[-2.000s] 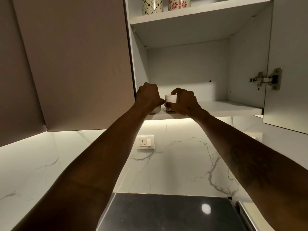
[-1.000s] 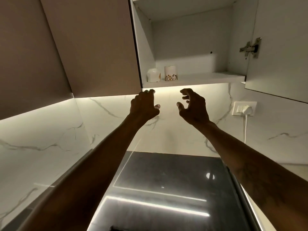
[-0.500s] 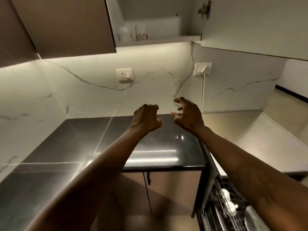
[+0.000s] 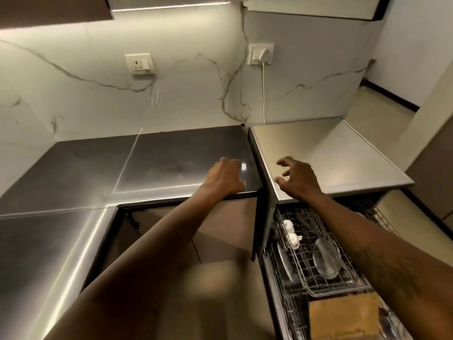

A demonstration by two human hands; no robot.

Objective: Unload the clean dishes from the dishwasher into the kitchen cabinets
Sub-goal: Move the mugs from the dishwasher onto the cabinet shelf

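a person's two bare arms reach forward over a kitchen corner. the left hand (image 4: 225, 176) hovers above the front edge of a dark glossy countertop (image 4: 159, 155), fingers loosely bent downward, holding nothing. the right hand (image 4: 297, 180) hangs over a pale steel worktop (image 4: 331, 148), fingers spread and hooked, gripping nothing. below the right forearm a wire dishwasher rack (image 4: 304, 285) stands pulled out. in it are a tilted clear glass (image 4: 327, 261) and a small white piece (image 4: 291, 234), too blurred to name. nearer, a brown wooden board (image 4: 343, 317) shows. a white cord (image 4: 264, 89) runs down the marble wall (image 4: 73, 101).
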